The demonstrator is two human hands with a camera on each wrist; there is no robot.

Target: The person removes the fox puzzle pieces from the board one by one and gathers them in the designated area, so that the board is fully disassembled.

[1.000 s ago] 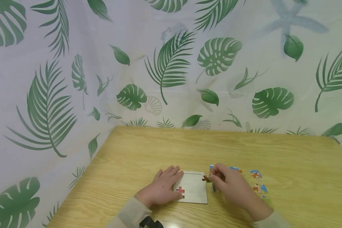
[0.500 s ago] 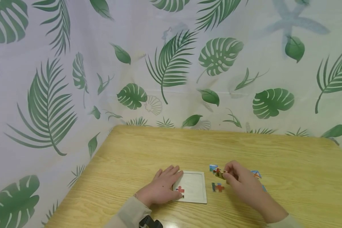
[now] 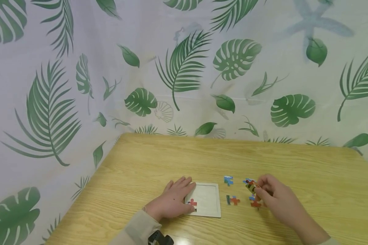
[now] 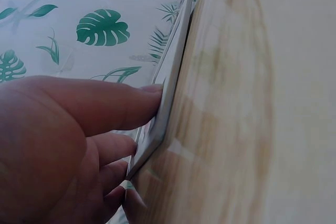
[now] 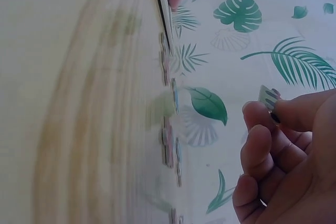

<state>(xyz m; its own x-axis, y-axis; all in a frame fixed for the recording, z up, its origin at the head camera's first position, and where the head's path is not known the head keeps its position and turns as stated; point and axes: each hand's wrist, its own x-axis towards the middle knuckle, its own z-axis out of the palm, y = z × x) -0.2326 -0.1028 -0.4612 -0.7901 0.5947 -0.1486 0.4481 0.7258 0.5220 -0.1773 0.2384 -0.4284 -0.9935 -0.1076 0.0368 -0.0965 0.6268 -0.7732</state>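
My left hand rests on the left side of a white puzzle tray, its fingers extended along the far corner. In the left wrist view the thumb lies against the tray's edge. A red-patterned puzzle piece sits inside the tray's lower left, partly covered by that thumb. To the right of the tray, my right hand pinches another puzzle piece, yellow-green with dark marks and some red, between thumb and index finger. In the right wrist view this held piece is well above the table.
Loose pieces lie flat right of the tray: a blue one, a red one with a dark edge, and a red-and-blue one beside the right hand. The wooden table meets a leaf-patterned curtain. A black device sits by the left sleeve.
My right hand has moved right, away from the tray, carrying the pinched puzzle piece, and the loose pieces beside the tray have come into sight. The left hand stays on the tray.
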